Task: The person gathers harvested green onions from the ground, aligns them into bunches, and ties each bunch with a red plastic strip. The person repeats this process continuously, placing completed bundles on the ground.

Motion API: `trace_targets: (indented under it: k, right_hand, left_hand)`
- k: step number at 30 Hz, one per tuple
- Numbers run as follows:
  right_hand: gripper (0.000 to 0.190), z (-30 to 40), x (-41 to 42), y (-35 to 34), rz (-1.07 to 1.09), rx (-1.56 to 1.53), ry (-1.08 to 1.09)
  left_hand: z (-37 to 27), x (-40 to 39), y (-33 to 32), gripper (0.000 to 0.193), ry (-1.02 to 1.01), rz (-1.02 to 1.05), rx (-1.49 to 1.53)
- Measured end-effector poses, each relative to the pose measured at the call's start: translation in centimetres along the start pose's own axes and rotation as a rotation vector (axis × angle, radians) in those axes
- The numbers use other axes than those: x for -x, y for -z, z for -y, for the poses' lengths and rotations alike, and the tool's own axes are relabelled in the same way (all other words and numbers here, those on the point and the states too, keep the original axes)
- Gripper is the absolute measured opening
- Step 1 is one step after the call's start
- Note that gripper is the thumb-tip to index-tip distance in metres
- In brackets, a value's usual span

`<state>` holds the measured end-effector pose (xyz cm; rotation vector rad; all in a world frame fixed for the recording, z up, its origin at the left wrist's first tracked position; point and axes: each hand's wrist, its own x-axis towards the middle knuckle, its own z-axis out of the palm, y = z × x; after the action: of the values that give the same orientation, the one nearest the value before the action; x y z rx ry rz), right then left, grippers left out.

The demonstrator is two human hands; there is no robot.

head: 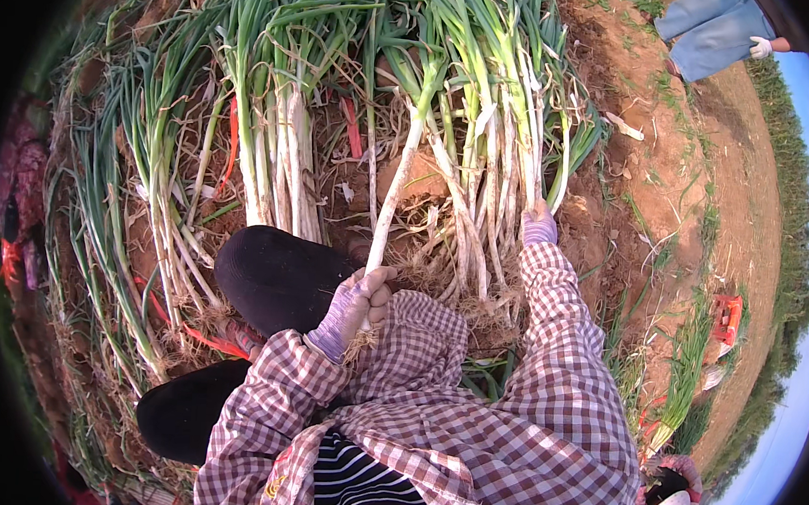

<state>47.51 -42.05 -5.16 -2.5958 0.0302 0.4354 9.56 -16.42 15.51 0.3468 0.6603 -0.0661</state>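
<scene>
My left hand, in a thin purplish glove, is closed around the lower white stem of a long green onion. Its roots hang below my fist, and its green leaves slant up among others. To the right, my right hand, gloved alike, is at the white stems at the right edge of a loose heap of green onions; its fingers are partly hidden, so its hold is unclear. Left of centre stands a tight row of thick white stems beside my dark-clad knee.
More green onions lie on the left, with red ties among them. At the upper right stands a person in jeans. Another person is at the lower right, near an onion bundle and an orange-red crate.
</scene>
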Motion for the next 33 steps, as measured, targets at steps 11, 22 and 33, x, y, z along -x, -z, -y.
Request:
trace_targets:
  k: [11, 22, 33]
  right_hand:
    - [0.040, 11.6, 10.7, 5.0, 0.352, -0.347, 0.123]
    - [0.043, 20.1, 26.2, 1.5, 1.062, -0.781, -0.199]
    - [0.052, 19.8, 26.7, 1.5, 1.258, -0.769, -0.117]
  left_hand:
    - [0.6, 0.0, -1.0, 0.024, -0.031, 0.054, 0.158]
    - [4.2, -0.7, -2.2, 0.044, 0.111, 0.075, 0.278]
    - [4.2, 1.5, -3.2, 0.044, 0.142, 0.001, 0.102]
